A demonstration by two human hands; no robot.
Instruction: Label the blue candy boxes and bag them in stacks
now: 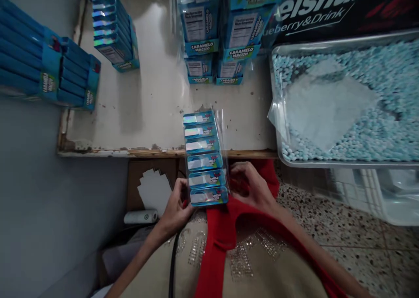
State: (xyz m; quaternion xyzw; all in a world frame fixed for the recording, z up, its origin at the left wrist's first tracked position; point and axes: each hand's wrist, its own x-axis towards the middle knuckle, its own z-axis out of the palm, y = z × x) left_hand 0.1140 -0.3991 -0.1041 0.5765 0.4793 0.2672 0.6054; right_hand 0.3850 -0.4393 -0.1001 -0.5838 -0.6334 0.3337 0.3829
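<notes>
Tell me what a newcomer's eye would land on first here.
Probably the broad metal tray at right, filled with pale blue pieces partly covered by a whitish sheet. Next, the row of six shiny blue boxes between the left hand and the right hand, overlapping the table's front edge in view. Then the bright red strap at bottom centre.

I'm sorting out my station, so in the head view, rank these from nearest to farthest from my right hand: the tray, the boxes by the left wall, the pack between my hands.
From your right hand:
1. Pack: just to its left.
2. Tray: ahead and to the right.
3. Boxes: far off to the left.
</notes>
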